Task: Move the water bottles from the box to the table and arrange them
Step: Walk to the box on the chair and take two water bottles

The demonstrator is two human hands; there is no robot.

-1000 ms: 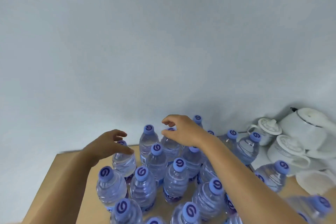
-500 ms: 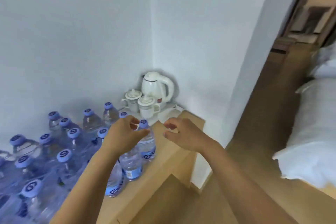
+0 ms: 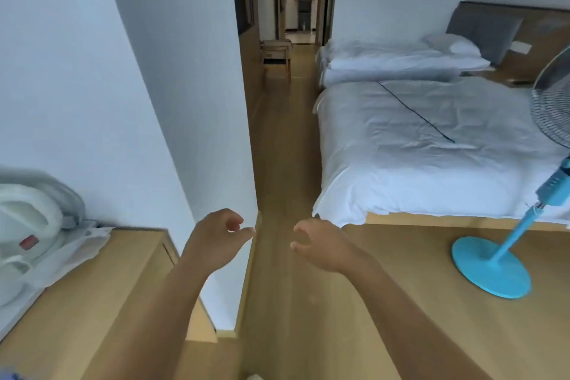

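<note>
My left hand (image 3: 216, 241) and my right hand (image 3: 320, 244) hang in the air in front of me, over the floor and the right end of the wooden table (image 3: 101, 281). Both hold nothing and their fingers are loosely curled. No whole water bottle and no box are in view; only a blurred blue speck shows at the bottom left corner. The table's right end carries the white kettle (image 3: 24, 234) on a white tray.
A white wall corner (image 3: 191, 133) juts out just beyond the table. Wooden floor runs ahead into a hallway with a chair (image 3: 276, 57). Two white beds (image 3: 431, 148) fill the right side. A blue standing fan (image 3: 493, 268) stands on the floor at right.
My view has swung right, away from the bottles on the table toward the room. Both hands have left the bottles and now hang empty over the floor.
</note>
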